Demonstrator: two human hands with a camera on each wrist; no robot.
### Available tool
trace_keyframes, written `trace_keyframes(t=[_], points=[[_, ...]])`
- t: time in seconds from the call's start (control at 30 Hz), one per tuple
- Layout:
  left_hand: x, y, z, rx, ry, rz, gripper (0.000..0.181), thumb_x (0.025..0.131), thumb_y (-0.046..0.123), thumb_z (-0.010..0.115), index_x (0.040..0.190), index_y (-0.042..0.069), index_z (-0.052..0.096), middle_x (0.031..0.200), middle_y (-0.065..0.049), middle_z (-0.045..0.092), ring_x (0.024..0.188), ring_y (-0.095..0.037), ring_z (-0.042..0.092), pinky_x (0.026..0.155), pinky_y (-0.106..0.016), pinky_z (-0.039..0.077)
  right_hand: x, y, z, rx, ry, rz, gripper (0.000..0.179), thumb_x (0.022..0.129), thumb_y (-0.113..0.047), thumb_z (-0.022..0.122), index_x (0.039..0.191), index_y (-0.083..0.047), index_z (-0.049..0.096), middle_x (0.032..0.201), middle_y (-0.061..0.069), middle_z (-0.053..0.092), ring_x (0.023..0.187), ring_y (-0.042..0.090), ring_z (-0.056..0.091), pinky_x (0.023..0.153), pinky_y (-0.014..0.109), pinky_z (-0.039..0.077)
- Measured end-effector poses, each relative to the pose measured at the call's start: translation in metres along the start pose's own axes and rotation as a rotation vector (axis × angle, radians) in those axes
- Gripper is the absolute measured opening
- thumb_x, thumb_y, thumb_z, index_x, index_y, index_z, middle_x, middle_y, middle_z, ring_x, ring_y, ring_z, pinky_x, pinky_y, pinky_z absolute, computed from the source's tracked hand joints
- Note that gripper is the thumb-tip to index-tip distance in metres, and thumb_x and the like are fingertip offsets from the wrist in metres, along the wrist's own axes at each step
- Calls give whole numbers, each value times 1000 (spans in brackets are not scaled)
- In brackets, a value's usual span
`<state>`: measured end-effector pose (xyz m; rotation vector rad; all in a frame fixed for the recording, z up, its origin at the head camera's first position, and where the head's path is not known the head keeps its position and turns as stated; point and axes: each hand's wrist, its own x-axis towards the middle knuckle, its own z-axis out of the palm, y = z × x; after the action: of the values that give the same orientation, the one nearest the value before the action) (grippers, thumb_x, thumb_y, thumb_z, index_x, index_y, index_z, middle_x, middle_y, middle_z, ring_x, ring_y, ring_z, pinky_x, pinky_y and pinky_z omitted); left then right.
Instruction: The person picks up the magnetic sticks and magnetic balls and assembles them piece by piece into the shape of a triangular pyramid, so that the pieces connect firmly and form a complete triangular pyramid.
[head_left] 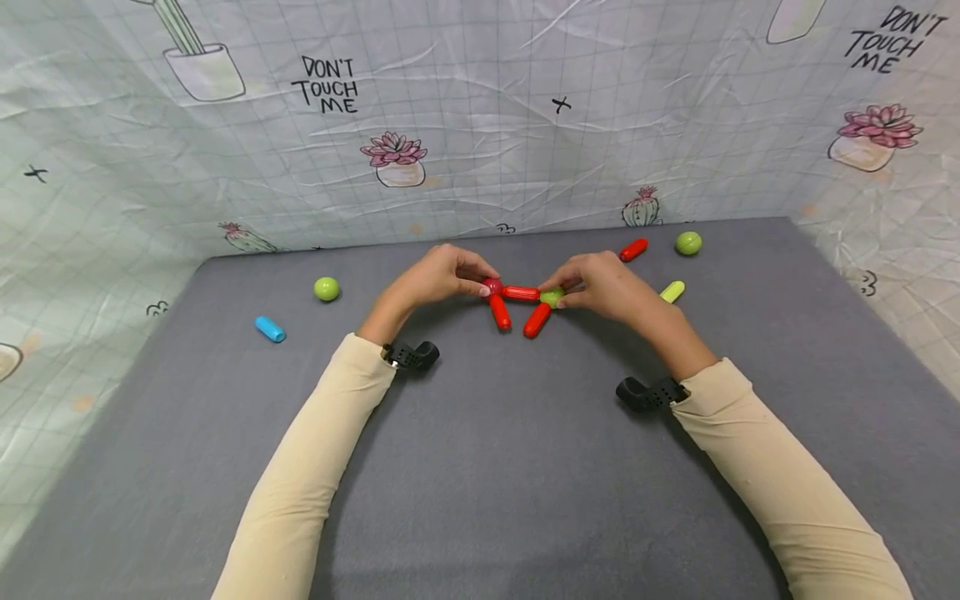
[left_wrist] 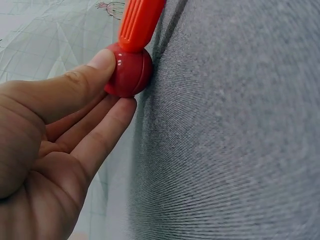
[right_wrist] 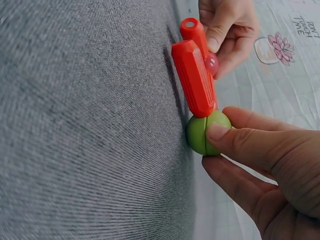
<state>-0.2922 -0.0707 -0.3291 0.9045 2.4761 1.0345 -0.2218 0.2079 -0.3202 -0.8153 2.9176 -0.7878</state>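
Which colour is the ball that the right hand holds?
Green; the ball in the right hand shows best in the right wrist view.

Pale, creased, gridded sheet [head_left: 465, 92] hangs behind, bearing printed pink potted succulents [head_left: 396, 157] and black lettering [head_left: 328, 84]. Flat grey cloth-textured tabletop [head_left: 510, 475] lies before it.

We see left sleeve [head_left: 309, 467] and right sleeve [head_left: 787, 475], both long, pale beige, with soft creases. Near sleeve ends, we note left strap [head_left: 401, 356] and right strap [head_left: 666, 392], black, with small holes. Left camera [head_left: 427, 357] and right camera [head_left: 635, 394] on them also black, with rounded shape.
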Motion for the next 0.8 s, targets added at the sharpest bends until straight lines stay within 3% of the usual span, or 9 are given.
trace_keyframes(t=[0.13, 0.3, 0.5, 0.67, 0.8], points=[[0, -1, 0, -40, -33, 37, 30, 91, 6, 76, 121, 4, 73, 118, -9, 74, 111, -19, 70, 94, -32, 55, 0, 0, -1, 4, -7, 2, 30, 84, -6, 83, 113, -10, 79, 111, 7, 75, 98, 23, 68, 80, 40, 55], [0, 0, -2, 22, -64, 107, 31, 91, 6, 76, 122, 6, 74, 121, -8, 73, 109, -19, 69, 95, -33, 54, 0, -2, 0, 11, -11, 15, 30, 85, -5, 82, 114, -10, 79, 111, 7, 75, 96, 23, 67, 79, 40, 55], [0, 2, -2, 69, -68, 106, 29, 91, 6, 76, 120, 7, 76, 120, -7, 73, 109, -19, 67, 93, -33, 54, -2, -3, 0, 16, -27, 25, 31, 86, -5, 81, 117, -10, 78, 110, 8, 73, 94, 22, 66, 79, 38, 55], [-1, 6, -1, 76, -68, 98, 29, 91, 6, 76, 120, 6, 76, 121, -8, 73, 113, -21, 66, 97, -35, 52, -4, 0, -6, 36, -78, -8, 34, 86, 0, 79, 119, -8, 76, 117, 10, 72, 106, 27, 69, 89, 43, 57], [-1, 9, -1, 84, -71, 89, 29, 92, 6, 75, 121, 6, 75, 123, -8, 72, 115, -21, 66, 99, -36, 51, -12, 10, -22, 8, -25, 24, 35, 90, 2, 75, 123, -9, 74, 122, 11, 72, 110, 30, 68, 90, 47, 56]])
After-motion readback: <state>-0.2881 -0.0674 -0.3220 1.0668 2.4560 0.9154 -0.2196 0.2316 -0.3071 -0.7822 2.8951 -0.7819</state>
